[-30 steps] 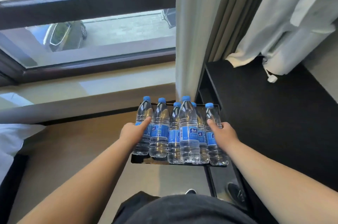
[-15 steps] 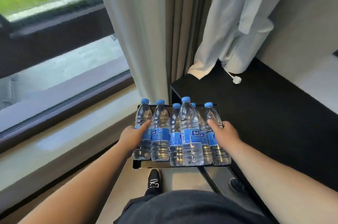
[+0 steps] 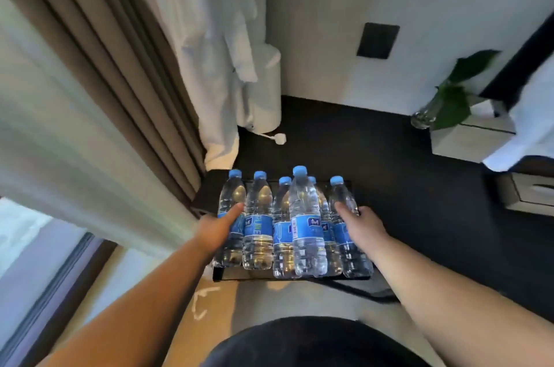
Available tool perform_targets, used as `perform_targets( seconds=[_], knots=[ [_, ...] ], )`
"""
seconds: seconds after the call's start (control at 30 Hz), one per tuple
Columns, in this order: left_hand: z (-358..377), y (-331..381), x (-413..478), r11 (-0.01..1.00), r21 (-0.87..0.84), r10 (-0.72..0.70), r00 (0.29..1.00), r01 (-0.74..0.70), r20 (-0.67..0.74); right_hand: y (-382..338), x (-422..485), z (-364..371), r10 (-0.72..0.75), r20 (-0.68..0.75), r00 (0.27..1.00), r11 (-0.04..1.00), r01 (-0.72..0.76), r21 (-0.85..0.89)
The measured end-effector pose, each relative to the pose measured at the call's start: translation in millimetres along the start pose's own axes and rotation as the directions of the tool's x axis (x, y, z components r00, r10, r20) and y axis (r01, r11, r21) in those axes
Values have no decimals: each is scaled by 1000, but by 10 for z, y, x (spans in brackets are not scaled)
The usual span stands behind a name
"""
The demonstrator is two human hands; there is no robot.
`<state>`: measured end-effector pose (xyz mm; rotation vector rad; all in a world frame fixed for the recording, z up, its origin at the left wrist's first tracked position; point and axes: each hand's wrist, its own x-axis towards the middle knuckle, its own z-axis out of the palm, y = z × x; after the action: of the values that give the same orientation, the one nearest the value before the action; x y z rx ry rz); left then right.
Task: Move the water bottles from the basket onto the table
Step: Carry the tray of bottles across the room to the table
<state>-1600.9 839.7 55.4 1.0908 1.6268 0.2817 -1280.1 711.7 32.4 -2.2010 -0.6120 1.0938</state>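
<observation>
Several clear water bottles [image 3: 305, 217] with blue caps and blue labels stand upright, packed together in a shallow black basket [image 3: 269, 276]. I carry the basket in front of me, over the near left corner of the black table [image 3: 419, 202]. My left hand [image 3: 217, 230] grips the basket's left side, with one finger lying up along the leftmost bottle. My right hand [image 3: 364, 227] grips the right side, its thumb against the rightmost bottle. The fingers under the basket are hidden.
Brown and white curtains [image 3: 99, 97] hang at the left, and a white robe [image 3: 227, 61] hangs over the table's back corner. A plant in a glass vase [image 3: 443, 103] and a grey box [image 3: 470, 139] sit at the table's right. A window [image 3: 33, 270] is at lower left.
I have turned right, away from the window, and the basket now hangs by the black table. Both hands keep the same hold on it.
</observation>
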Motion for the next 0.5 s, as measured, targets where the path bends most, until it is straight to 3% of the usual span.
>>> perform_targets(
  seconds=[0.33,0.5],
  knots=[
    [990,519,211,973,189,88,968,-134,234,737,-135,-718,185,-249,951,978,-155,137],
    [1358,685,246,951,273,89,973,-147,213,865,-17,-967,218,-275,936,970,-177,165]
  ],
)
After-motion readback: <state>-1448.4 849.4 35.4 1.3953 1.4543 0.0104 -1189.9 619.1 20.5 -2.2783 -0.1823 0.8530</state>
